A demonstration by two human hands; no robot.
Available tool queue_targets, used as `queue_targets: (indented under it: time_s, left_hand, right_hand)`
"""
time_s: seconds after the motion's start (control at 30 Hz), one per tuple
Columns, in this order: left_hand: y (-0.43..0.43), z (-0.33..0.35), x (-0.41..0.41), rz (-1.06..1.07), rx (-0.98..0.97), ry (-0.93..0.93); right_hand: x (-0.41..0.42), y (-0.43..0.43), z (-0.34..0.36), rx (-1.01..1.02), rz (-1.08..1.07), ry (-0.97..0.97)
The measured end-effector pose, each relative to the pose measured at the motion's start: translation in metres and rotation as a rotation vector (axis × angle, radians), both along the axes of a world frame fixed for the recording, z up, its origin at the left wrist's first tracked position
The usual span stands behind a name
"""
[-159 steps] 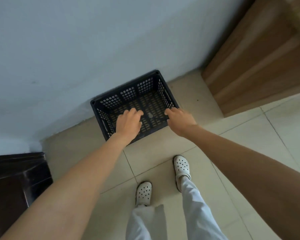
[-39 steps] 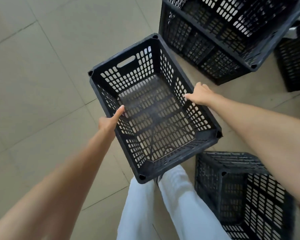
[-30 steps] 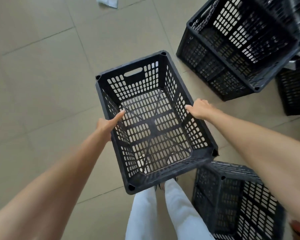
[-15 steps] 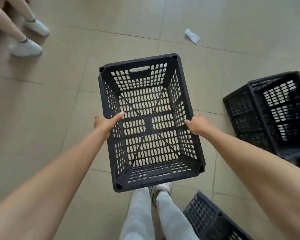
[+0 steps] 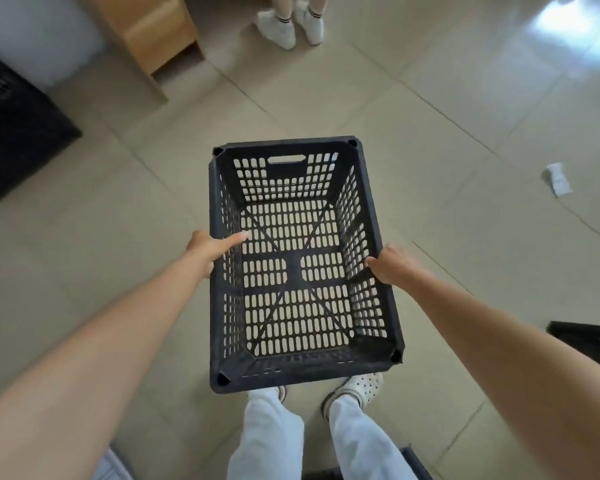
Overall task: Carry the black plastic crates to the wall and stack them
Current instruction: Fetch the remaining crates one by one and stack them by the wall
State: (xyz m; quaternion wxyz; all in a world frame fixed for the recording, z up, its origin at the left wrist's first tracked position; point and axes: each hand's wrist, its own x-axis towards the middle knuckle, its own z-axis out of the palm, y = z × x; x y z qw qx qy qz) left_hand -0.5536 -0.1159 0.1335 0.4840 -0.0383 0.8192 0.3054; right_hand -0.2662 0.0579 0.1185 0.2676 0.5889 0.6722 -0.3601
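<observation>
I hold an empty black perforated plastic crate (image 5: 291, 367) in the air above the tiled floor, its open top facing me. My left hand (image 5: 207, 249) grips the crate's left long rim, thumb lying over the edge into the crate. My right hand (image 5: 394, 265) grips the right long rim the same way. A dark crate (image 5: 14, 133) sits on the floor at the far left beside the pale wall (image 5: 39, 36).
A wooden cabinet (image 5: 146, 32) stands at the top left by the wall. Another person's feet in white shoes (image 5: 290, 24) stand at the top centre. A scrap of white paper (image 5: 557, 178) lies on the floor at right. The edge of another black crate (image 5: 589, 341) shows at the right.
I have turned with the crate held in both hands. The group of crates has slid out to the right edge, and the wall, cabinet and dark crate at left have come into view.
</observation>
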Motion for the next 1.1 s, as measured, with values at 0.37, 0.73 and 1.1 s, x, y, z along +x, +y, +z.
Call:
queue_targets:
  time_s: [0.37, 0.73, 1.1]
  left_hand:
    - [-0.211, 0.03, -0.224, 0.279, -0.111, -0.01]
    - [-0.324, 0.088, -0.417, 0.443, -0.1, 0.092]
    - [-0.39, 0.133, -0.637, 0.431, -0.09, 0.182]
  right_hand:
    - [-0.292, -0.121, 0.047, -0.036, 0.449, -0.084]
    - [-0.549, -0.198, 0.092, -0.124, 0.628, 0.007]
    - [-0.818, -0.247, 0.124, 0.026, 0.751, 0.081]
